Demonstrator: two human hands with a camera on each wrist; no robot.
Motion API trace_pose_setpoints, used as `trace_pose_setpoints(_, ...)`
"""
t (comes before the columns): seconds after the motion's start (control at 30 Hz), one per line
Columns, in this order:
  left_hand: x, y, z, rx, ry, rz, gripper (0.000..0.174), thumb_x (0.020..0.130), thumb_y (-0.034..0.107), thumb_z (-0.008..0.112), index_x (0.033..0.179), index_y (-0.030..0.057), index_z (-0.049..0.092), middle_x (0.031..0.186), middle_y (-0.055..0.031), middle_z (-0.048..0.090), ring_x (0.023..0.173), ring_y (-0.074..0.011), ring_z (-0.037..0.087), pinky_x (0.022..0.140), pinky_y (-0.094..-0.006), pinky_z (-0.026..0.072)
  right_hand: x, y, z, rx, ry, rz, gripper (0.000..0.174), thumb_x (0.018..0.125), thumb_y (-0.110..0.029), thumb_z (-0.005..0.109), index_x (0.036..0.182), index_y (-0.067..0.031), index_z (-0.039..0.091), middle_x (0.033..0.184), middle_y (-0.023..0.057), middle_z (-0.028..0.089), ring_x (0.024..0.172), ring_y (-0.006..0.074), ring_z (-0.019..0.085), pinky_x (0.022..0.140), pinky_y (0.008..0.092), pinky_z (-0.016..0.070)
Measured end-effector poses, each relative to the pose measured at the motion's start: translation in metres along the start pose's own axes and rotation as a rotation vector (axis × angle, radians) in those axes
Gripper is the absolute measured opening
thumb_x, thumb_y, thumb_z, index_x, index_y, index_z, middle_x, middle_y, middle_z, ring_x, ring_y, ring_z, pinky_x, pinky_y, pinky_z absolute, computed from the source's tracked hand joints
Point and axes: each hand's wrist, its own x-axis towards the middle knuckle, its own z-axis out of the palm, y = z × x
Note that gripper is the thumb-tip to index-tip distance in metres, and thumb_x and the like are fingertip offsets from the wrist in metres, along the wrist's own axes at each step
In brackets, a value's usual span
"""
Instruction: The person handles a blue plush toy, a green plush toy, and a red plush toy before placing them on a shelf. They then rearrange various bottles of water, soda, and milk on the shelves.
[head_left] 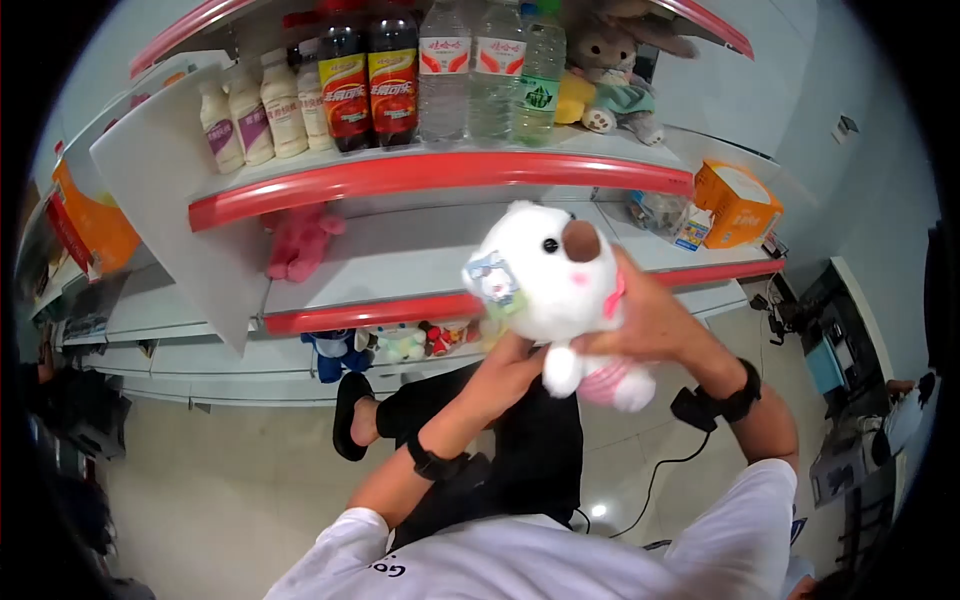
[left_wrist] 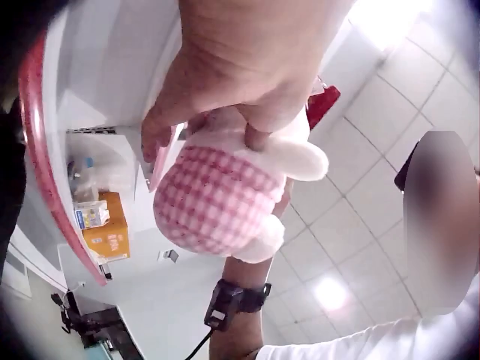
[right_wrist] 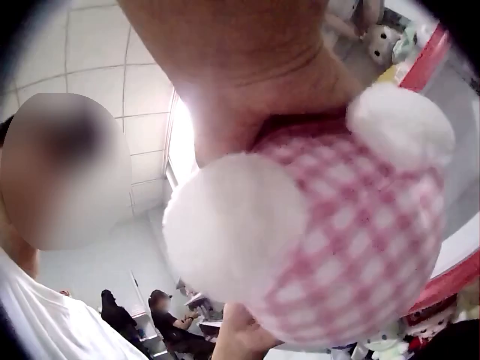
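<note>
A white plush bear [head_left: 545, 265] with a brown snout, pink cheeks and a pink checked outfit is held up in front of the shelves. My right hand [head_left: 650, 315] grips it at its side, behind the head. From below, my left hand [head_left: 512, 378] holds its body near one white paw. In the left wrist view my left thumb lies against the bear, above the checked cloth [left_wrist: 217, 199]; the fingers are partly hidden. The right wrist view shows the checked bottom and two round white paws under my right hand [right_wrist: 262, 105]. A printed paper tag [head_left: 493, 282] hangs beside the head.
The upper shelf holds white milk bottles [head_left: 283, 105], cola bottles [head_left: 393, 85], water bottles [head_left: 497, 75] and a plush rabbit [head_left: 610, 60]. On the middle shelf are a pink plush [head_left: 300, 243] and an orange box [head_left: 738, 205]. Several plush toys [head_left: 398, 343] line the lower shelf.
</note>
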Motion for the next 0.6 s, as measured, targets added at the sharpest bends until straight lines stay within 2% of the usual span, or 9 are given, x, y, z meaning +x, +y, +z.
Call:
trace_pose_setpoints(0.03, 0.006, 0.002, 0.001, 0.109, -0.012, 0.021, 0.041, 0.092, 0.012, 0.053, 0.130, 0.0004, 0.041, 0.129, -0.0090, 0.048, 0.119, -0.0195, 0.044, 0.098, -0.0341, 0.0375, 0.002, -0.001, -0.008, -0.138, 0.077, -0.068, 0.098, 0.058, -0.024, 0.083, 0.137, -0.0028, 0.029, 0.127, 0.0154, 0.048, 0.118, 0.0257, 0.047, 0.101, 0.0367, 0.0356)
trace_pose_setpoints(0.13, 0.010, 0.023, 0.004, 0.172, -0.008, 0.020, 0.061, 0.091, 0.013, 0.055, 0.141, 0.0039, 0.022, 0.137, -0.0147, 0.038, 0.126, -0.0258, 0.038, 0.097, -0.0356, 0.0385, 0.013, -0.002, -0.045, -0.646, 0.339, -0.296, 0.092, 0.057, -0.024, 0.081, 0.134, -0.0033, 0.035, 0.127, 0.0183, 0.048, 0.113, 0.0338, 0.051, 0.097, 0.0380, 0.0402)
trace_pose_setpoints(0.2, 0.001, 0.024, -0.028, 0.358, -0.022, 0.070, 0.074, 0.088, 0.014, 0.060, 0.144, 0.0058, 0.013, 0.140, -0.0176, 0.032, 0.129, -0.0293, 0.035, 0.099, -0.0380, 0.0377, 0.026, -0.006, -0.083, -0.978, 0.577, -0.371, 0.088, 0.057, -0.025, 0.081, 0.131, -0.0044, 0.039, 0.119, 0.0190, 0.054, 0.107, 0.0337, 0.055, 0.094, 0.0372, 0.0421)
trace_pose_setpoints(0.3, -0.034, 0.031, -0.094, 0.564, 0.229, -0.004, 0.074, 0.084, 0.007, 0.062, 0.143, 0.0079, 0.019, 0.138, -0.0164, 0.036, 0.127, -0.0255, 0.036, 0.096, -0.0375, 0.0401, 0.063, -0.006, -0.145, -0.805, 0.555, -0.439, 0.086, 0.059, -0.029, 0.080, 0.130, -0.0041, 0.039, 0.112, 0.0185, 0.058, 0.103, 0.0326, 0.057, 0.092, 0.0380, 0.0436)
trace_pose_setpoints(0.37, -0.055, 0.034, -0.153, 0.749, 0.412, -0.046, 0.077, 0.080, 0.010, 0.067, 0.142, 0.0063, 0.020, 0.138, -0.0190, 0.035, 0.128, -0.0288, 0.035, 0.098, -0.0409, 0.0385, 0.091, 0.019, -0.176, -0.608, 0.773, -0.324, 0.076, 0.062, -0.034, 0.078, 0.123, -0.0031, 0.046, 0.108, 0.0184, 0.061, 0.098, 0.0330, 0.059, 0.088, 0.0389, 0.0452)
trace_pose_setpoints(0.47, -0.092, 0.024, -0.268, 1.345, 0.610, 0.139, 0.085, 0.071, 0.013, 0.074, 0.138, -0.0014, 0.023, 0.134, -0.0245, 0.037, 0.126, -0.0351, 0.036, 0.101, -0.0444, 0.0337, 0.143, 0.027, -0.211, -0.680, 0.760, -0.290, 0.076, 0.065, -0.039, 0.076, 0.124, -0.0022, 0.046, 0.111, 0.0190, 0.061, 0.098, 0.0329, 0.059, 0.086, 0.0377, 0.0454)
trace_pose_setpoints(0.5, -0.101, 0.030, -0.291, 1.383, 0.679, 0.104, 0.088, 0.067, 0.014, 0.075, 0.137, -0.0032, 0.025, 0.132, -0.0261, 0.037, 0.125, -0.0372, 0.036, 0.102, -0.0447, 0.0321, 0.160, 0.021, -0.217, -0.676, 0.767, -0.300, 0.076, 0.065, -0.039, 0.076, 0.124, -0.0022, 0.046, 0.111, 0.0190, 0.061, 0.098, 0.0329, 0.059, 0.086, 0.0377, 0.0454)
trace_pose_setpoints(0.57, -0.110, 0.040, -0.328, 1.447, 0.781, 0.042, 0.092, 0.062, 0.016, 0.078, 0.136, -0.0046, 0.026, 0.130, -0.0279, 0.037, 0.123, -0.0409, 0.036, 0.102, -0.0455, 0.0302, 0.194, 0.004, -0.226, -0.759, 0.464, 0.056, 0.066, 0.066, -0.034, 0.075, 0.118, 0.0001, 0.052, 0.115, 0.0187, 0.058, 0.107, 0.0269, 0.055, 0.092, 0.0336, 0.0423)
trace_pose_setpoints(0.6, -0.111, 0.043, -0.341, 1.474, 0.814, 0.017, 0.094, 0.060, 0.017, 0.078, 0.136, -0.0041, 0.026, 0.130, -0.0280, 0.037, 0.122, -0.0424, 0.035, 0.102, -0.0459, 0.0299, 0.215, 0.007, -0.234, -0.756, 0.479, 0.044, 0.066, 0.066, -0.034, 0.075, 0.118, 0.0001, 0.052, 0.115, 0.0187, 0.058, 0.107, 0.0269, 0.055, 0.092, 0.0336, 0.0423)
